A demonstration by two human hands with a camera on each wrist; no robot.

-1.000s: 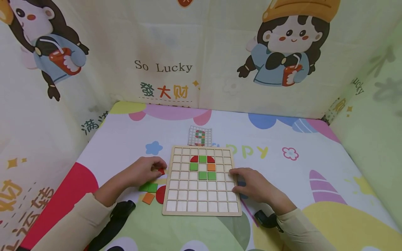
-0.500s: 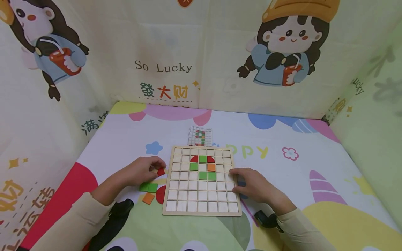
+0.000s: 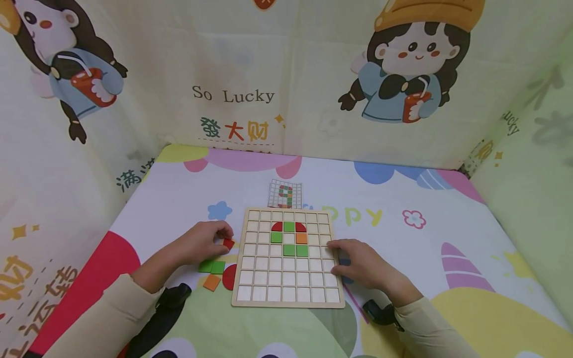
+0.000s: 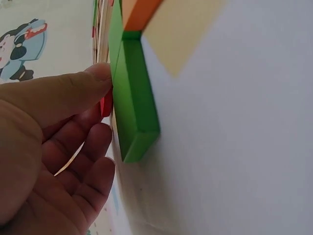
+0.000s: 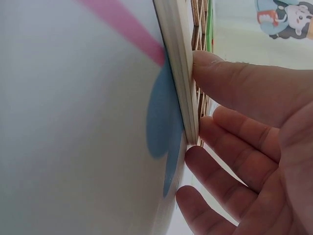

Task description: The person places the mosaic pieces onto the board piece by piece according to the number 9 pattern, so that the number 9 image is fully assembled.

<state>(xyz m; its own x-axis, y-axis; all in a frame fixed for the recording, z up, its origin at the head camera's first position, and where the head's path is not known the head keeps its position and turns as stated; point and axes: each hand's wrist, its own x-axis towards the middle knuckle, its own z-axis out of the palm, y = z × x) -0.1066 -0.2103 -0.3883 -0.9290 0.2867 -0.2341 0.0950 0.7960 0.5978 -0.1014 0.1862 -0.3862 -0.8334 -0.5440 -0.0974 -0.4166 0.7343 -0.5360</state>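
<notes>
My left hand (image 3: 203, 242) pinches a small red tile (image 3: 229, 244) between thumb and fingers, just left of the wooden grid board (image 3: 286, 305); in the left wrist view the red tile (image 4: 106, 105) is partly covered by the fingers. Beside that hand lie green tiles (image 3: 217, 267), an orange tile (image 3: 212, 283) and red pieces (image 3: 229, 277) by the board's edge. On the board, two red rounded tiles, several green tiles (image 3: 289, 226) and an orange tile (image 3: 302, 238) sit in cells. My right hand (image 3: 362, 263) rests its thumb and fingertips on the board's right edge.
Behind the board lies a small card (image 3: 285, 194) printed with a grid pattern in red, green and orange. A colourful patterned cloth (image 3: 403, 189) covers the table. Printed curtains (image 3: 313, 74) stand at the back and both sides.
The red tile has turned and shifted slightly left in my left fingers, and more of it shows. My left hand has drawn back a little. The right hand and board stay put.
</notes>
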